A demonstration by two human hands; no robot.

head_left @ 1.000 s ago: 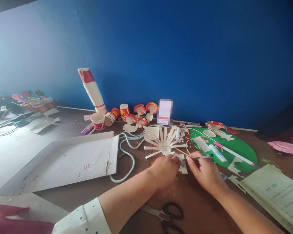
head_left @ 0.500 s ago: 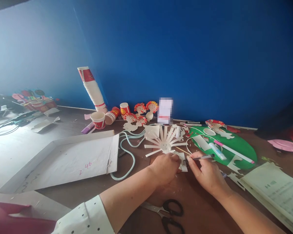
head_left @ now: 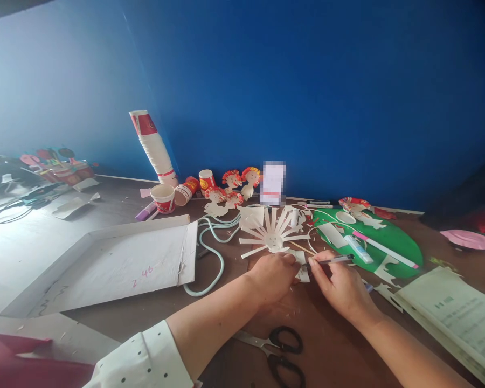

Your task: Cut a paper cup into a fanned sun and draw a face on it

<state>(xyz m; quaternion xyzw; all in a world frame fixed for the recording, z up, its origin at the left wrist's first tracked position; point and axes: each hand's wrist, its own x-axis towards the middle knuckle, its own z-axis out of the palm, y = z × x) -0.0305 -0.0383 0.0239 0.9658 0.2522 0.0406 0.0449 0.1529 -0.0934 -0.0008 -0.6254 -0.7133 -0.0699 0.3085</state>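
Note:
My left hand [head_left: 275, 277] is closed over a small piece of white paper [head_left: 304, 274] on the brown table, its fingertips mostly hidden. Between the fingers of my right hand [head_left: 339, 283] is a pen [head_left: 334, 260], its tip end beside the paper. Just beyond my left hand lies a paper cup cut into spread strips [head_left: 274, 241], with a small face drawn on its round base. Black-handled scissors [head_left: 272, 347] rest on the table below my left wrist.
A shallow white box lid [head_left: 105, 269] lies at the left beside a pale cable [head_left: 221, 264]. Stacked paper cups [head_left: 156, 145] lean near the blue wall. A green disc [head_left: 400, 242] bears a glue stick [head_left: 359, 249] and a pink-capped marker [head_left: 388, 250]. An open booklet [head_left: 452, 312] lies at right.
Almost nothing differs. My right hand and the pen have shifted very slightly at the paper, and the whole view has moved a little.

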